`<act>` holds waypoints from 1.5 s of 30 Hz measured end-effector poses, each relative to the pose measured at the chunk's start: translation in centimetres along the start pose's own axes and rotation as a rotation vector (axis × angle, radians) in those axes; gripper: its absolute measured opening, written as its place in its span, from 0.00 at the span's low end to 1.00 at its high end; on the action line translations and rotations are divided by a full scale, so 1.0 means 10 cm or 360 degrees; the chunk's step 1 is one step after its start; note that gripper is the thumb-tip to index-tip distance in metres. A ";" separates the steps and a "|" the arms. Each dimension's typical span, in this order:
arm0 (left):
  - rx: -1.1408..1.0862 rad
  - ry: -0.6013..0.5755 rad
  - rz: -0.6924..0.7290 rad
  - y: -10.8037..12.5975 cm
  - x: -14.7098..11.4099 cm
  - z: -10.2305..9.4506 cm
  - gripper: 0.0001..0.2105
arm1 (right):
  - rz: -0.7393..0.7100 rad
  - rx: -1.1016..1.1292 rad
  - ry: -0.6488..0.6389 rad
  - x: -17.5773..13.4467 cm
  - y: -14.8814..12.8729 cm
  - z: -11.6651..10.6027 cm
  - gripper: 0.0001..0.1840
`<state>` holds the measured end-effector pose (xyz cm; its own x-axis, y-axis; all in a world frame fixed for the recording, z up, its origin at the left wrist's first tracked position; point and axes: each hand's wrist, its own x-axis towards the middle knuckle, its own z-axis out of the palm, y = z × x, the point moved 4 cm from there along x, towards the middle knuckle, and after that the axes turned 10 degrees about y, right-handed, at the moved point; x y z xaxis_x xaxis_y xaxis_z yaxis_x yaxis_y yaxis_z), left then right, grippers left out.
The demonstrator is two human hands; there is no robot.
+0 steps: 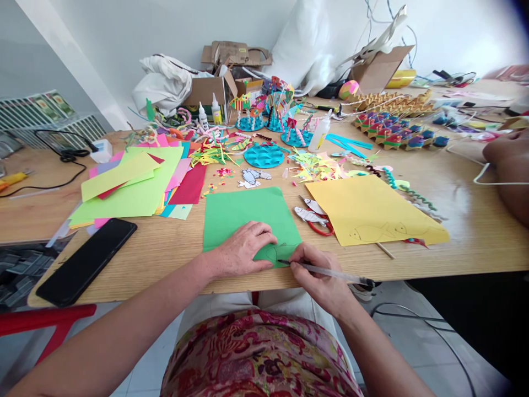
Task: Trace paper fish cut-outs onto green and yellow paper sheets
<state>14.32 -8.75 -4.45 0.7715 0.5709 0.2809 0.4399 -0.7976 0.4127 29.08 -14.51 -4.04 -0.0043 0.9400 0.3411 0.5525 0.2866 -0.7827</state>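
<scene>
We list: green sheet (243,209), flat near the table's (475,242) front edge, bearing a drawn outline (270,253); left hand (246,248), fingers loosely spread, gripping nothing, resting on that sheet; right hand (320,275), fingers closed round a pen (334,272), tip at the outline; yellow sheet (372,204), to the right; risks, we judge: a skewed line, should left-hand pressure slacken; a creased corner, should the sheet slide over the edge

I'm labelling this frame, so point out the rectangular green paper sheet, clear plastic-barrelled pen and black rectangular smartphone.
Green paper sheet (248,206): head view, bare upper part.
Clear plastic-barrelled pen (330,272): head view, mid-barrel.
Black rectangular smartphone (86,262): head view, middle of upper face.
</scene>
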 end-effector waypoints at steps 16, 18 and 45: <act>0.0034 0.0004 -0.0018 0.01 0.01 -0.01 0.19 | -0.0065 -0.0119 0.0033 0.00 0.00 0.03 0.06; 0.0034 -0.0002 -0.0018 0.01 0.01 -0.01 0.19 | -0.0071 -0.0123 0.0020 0.00 -0.01 0.02 0.06; -0.0017 -0.0004 -0.0032 0.02 0.00 -0.03 0.15 | -0.0107 -0.0123 -0.0030 0.00 -0.02 0.04 0.07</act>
<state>14.31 -8.81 -4.13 0.7636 0.5864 0.2703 0.4506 -0.7837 0.4274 28.66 -14.50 -4.09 -0.0590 0.9227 0.3810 0.6132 0.3347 -0.7155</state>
